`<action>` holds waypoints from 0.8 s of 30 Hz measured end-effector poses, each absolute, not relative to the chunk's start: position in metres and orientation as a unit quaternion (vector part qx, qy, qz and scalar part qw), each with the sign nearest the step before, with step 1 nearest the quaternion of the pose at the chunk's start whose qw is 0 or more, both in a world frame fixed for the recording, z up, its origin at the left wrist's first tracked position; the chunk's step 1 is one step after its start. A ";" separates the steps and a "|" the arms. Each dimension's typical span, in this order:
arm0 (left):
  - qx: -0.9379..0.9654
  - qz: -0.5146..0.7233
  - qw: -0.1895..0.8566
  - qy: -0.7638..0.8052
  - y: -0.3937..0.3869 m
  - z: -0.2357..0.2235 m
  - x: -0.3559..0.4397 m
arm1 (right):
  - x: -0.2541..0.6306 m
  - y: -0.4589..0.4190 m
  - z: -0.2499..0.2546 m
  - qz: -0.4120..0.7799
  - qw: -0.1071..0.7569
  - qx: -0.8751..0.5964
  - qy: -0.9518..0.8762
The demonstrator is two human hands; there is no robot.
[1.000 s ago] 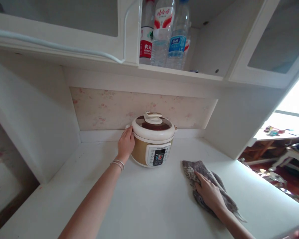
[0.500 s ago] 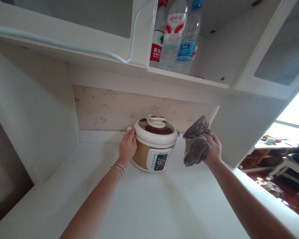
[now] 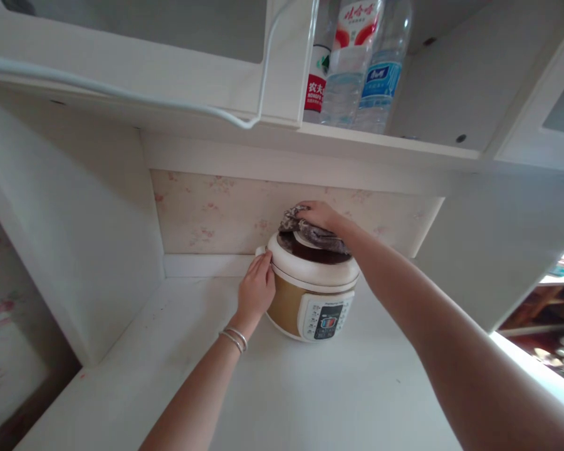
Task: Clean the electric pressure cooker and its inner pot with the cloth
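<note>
A cream-and-gold electric pressure cooker (image 3: 286,305) stands upright on the white counter, its control panel facing me. My left hand (image 3: 257,288), with two bracelets at the wrist, holds the cooker's left side just by the small side handle; its fingertips are partly hidden. On top of the lid, my right hand (image 3: 320,214) is closed on a grey-brown patterned cloth (image 3: 326,238). The cloth lies over the lid handle and covers most of it. Part of the dark lid top shows in front of the cloth.
Above the cooker is a white cabinet with several plastic bottles (image 3: 345,81) on its open shelf. A white cable (image 3: 169,103) runs along the cabinet's lower edge. White side panels (image 3: 61,207) flank the counter (image 3: 291,394), with flowered wallpaper (image 3: 207,213) behind.
My right hand has carried the cloth leftward from beside the cooker onto its lid. My left hand stays at the cooker's left side. The view has shifted slightly.
</note>
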State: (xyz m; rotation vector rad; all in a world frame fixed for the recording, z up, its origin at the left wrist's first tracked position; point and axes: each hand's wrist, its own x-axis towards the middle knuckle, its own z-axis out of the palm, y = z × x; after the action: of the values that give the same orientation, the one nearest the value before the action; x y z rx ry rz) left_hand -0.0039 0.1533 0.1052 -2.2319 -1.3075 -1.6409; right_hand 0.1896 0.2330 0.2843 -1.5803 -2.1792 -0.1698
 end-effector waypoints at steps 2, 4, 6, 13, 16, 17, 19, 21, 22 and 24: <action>-0.728 -0.537 0.036 -0.426 0.155 0.105 -0.004 | 0.187 0.255 0.292 -0.027 0.188 -0.572 -0.798; -0.728 -0.537 0.034 -0.425 0.156 0.105 -0.005 | 0.188 0.270 0.296 0.038 0.185 -0.568 -0.801; -0.729 -0.538 0.032 -0.423 0.157 0.104 -0.005 | 0.194 0.278 0.295 0.116 0.212 -0.552 -0.798; -0.733 -0.537 0.027 -0.416 0.158 0.102 -0.007 | 0.235 0.266 0.269 0.236 0.372 -0.502 -0.744; -0.723 -0.549 0.024 -0.418 0.158 0.101 -0.004 | 0.249 0.250 0.253 0.271 0.445 -0.484 -0.703; -0.720 -0.554 0.022 -0.417 0.158 0.100 -0.003 | 0.251 0.243 0.248 0.271 0.466 -0.475 -0.695; -0.714 -0.563 0.019 -0.415 0.158 0.100 -0.001 | 0.254 0.228 0.241 0.244 0.488 -0.468 -0.695; -0.709 -0.571 0.018 -0.414 0.157 0.099 0.000 | 0.253 0.211 0.235 0.208 0.486 -0.478 -0.701; -0.707 -0.573 0.017 -0.414 0.157 0.100 0.001 | 0.252 0.202 0.232 0.190 0.479 -0.489 -0.704; -0.705 -0.574 0.016 -0.415 0.156 0.100 0.001 | 0.249 0.183 0.227 0.147 0.459 -0.520 -0.705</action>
State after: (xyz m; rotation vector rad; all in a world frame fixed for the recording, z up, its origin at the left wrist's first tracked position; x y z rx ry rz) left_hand 0.0011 0.1562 0.0997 -2.1927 -1.2919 -1.7855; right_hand 0.2489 0.1830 0.2268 -1.2811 -1.7352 0.3611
